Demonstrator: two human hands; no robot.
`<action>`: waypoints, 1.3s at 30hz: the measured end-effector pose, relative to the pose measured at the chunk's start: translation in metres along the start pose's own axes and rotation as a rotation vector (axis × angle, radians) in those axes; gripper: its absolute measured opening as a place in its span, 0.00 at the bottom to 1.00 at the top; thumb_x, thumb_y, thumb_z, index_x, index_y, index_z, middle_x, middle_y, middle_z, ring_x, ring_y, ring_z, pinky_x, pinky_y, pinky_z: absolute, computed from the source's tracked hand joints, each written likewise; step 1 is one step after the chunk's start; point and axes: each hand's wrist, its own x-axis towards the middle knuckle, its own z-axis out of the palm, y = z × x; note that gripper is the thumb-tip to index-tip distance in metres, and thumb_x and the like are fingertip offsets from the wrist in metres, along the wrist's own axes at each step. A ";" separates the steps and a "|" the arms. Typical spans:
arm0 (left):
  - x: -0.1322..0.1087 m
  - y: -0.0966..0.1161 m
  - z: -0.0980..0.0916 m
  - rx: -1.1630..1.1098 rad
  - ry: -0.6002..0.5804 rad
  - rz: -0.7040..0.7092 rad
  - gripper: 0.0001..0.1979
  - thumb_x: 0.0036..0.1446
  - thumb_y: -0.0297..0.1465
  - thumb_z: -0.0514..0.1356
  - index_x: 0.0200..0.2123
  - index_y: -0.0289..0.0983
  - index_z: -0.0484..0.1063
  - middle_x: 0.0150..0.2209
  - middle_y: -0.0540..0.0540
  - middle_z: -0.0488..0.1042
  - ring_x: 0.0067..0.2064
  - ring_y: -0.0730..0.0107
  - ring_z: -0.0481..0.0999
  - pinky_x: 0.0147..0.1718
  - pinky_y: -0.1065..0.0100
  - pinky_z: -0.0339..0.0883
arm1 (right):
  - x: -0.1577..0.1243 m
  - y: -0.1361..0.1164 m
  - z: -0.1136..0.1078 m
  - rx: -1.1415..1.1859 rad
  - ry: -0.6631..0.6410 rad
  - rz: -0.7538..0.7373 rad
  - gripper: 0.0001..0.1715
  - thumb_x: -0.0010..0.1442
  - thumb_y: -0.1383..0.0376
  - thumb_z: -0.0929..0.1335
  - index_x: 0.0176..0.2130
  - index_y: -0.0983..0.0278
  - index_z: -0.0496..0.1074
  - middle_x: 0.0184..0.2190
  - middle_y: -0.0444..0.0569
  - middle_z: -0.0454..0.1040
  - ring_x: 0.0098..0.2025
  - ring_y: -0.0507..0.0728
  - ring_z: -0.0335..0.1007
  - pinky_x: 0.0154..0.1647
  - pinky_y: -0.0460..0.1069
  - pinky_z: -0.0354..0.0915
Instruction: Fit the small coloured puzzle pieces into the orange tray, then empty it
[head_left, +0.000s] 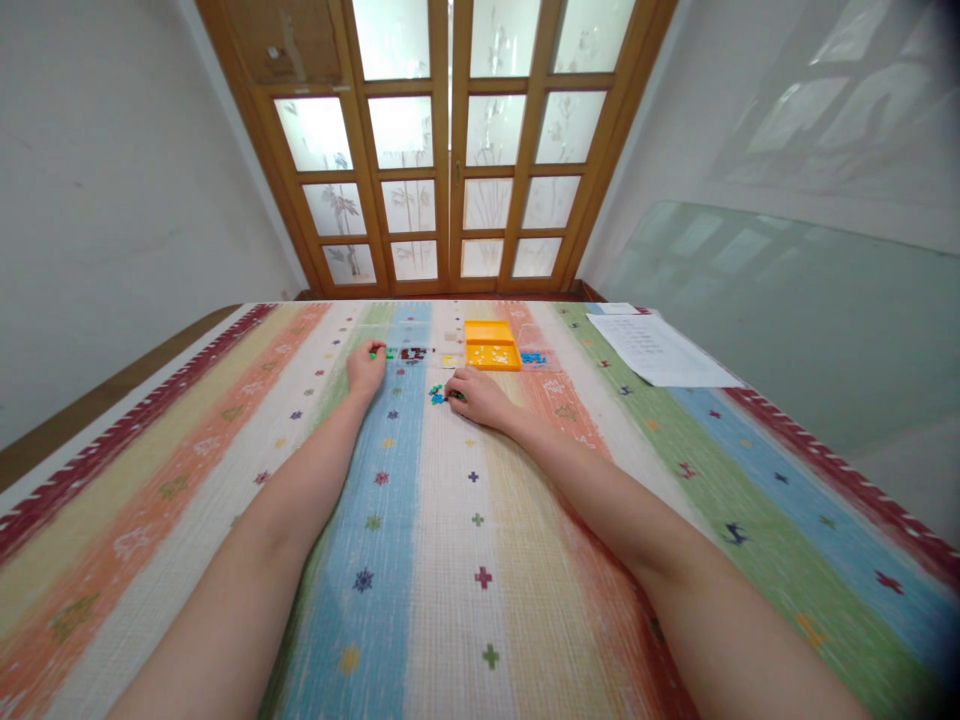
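Observation:
My left hand is at a clear compartment holding small green pieces, its fingers curled together. A bit of green shows at its fingertips, but I cannot tell if it is gripped. My right hand rests low over the cloth with its fingers bent inward, touching or nearly touching a small pile of blue and green pieces. What lies under those fingers is partly hidden. Between the hands and beyond them are dark brown-red pieces and yellow pieces in clear compartments.
An open yellow case with white pieces lies past my right hand. Blue pieces sit to its right. Printed paper sheets lie at the far right of the striped tablecloth. Beyond the table stand wood-framed glass doors.

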 end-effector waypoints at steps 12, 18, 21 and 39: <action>-0.020 0.036 0.006 0.018 -0.205 0.257 0.14 0.68 0.31 0.56 0.48 0.38 0.81 0.50 0.42 0.82 0.53 0.57 0.78 0.58 0.60 0.67 | 0.002 0.008 0.002 0.050 0.071 0.052 0.05 0.64 0.68 0.68 0.39 0.62 0.75 0.38 0.51 0.76 0.43 0.59 0.67 0.47 0.51 0.59; -0.029 0.048 0.009 0.046 -0.341 0.357 0.14 0.66 0.31 0.57 0.49 0.39 0.81 0.51 0.42 0.82 0.50 0.56 0.79 0.57 0.59 0.69 | 0.003 0.031 -0.006 0.107 0.273 0.279 0.05 0.61 0.69 0.66 0.37 0.63 0.73 0.36 0.50 0.77 0.37 0.58 0.68 0.40 0.50 0.60; -0.032 0.053 0.007 0.065 -0.410 0.399 0.14 0.65 0.31 0.58 0.48 0.39 0.82 0.50 0.43 0.82 0.50 0.55 0.79 0.55 0.59 0.69 | 0.001 0.046 -0.012 0.133 0.364 0.374 0.07 0.62 0.69 0.65 0.37 0.63 0.74 0.38 0.52 0.78 0.38 0.59 0.70 0.41 0.51 0.62; -0.035 0.053 0.010 0.096 -0.472 0.428 0.15 0.66 0.35 0.57 0.48 0.42 0.83 0.47 0.44 0.83 0.45 0.57 0.80 0.52 0.60 0.70 | 0.001 0.024 -0.002 0.012 0.108 0.080 0.15 0.71 0.62 0.68 0.54 0.62 0.78 0.50 0.56 0.78 0.54 0.62 0.70 0.58 0.56 0.64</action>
